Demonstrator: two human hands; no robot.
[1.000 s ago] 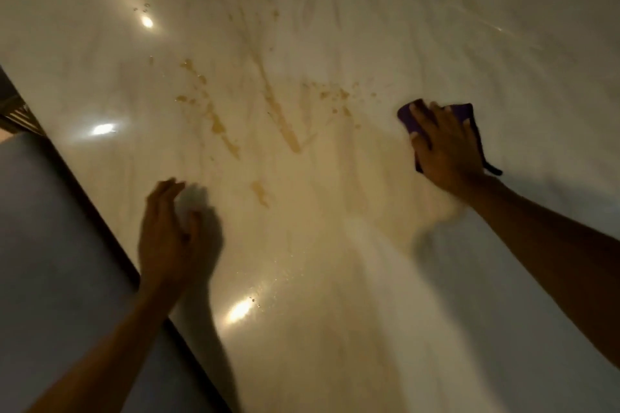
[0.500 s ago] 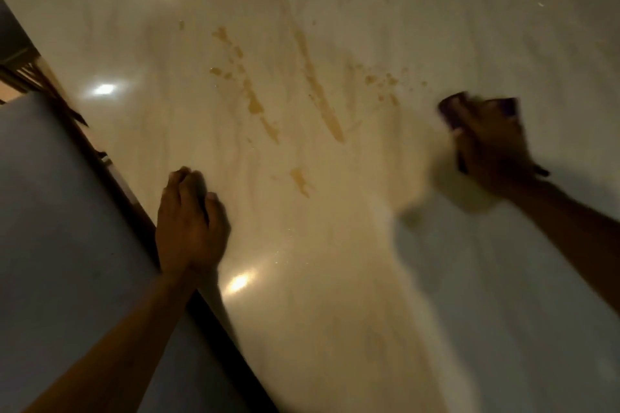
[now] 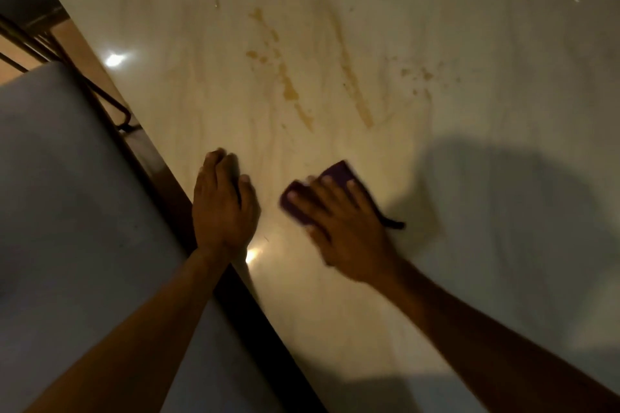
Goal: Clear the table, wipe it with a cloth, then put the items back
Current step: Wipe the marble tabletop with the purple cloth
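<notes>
Cloth [image 3: 337, 173]: purple, folded, flat on the pale marble table [image 3: 469, 43], close to the dark left edge [image 3: 255, 305]. Pinned under the right hand [image 3: 345, 221], fingers spread and laid straight across the fabric, pressing down rather than curling round; a dark loop or strap [image 3: 391, 221] trailing out from beneath the hand on the right. Slightly blurred around the fingertips.

Left hand [image 3: 223, 208] flat on the tabletop just beside the same edge, fingers straight and together, holding nothing, a short gap apart from the cloth. Wrist crossing over the dark edge.

Brownish-orange streaks and spots [image 3: 288, 87] across the middle of the table, beyond both hands, running toward the far side; a smaller scatter of specks [image 3: 419, 74] further right. Bright light reflections [image 3: 114, 60] on the glossy surface. Grey floor [image 3: 67, 211] off the left edge; dark metal frame bars [image 3: 100, 94] at the upper left, kind unclear.
</notes>
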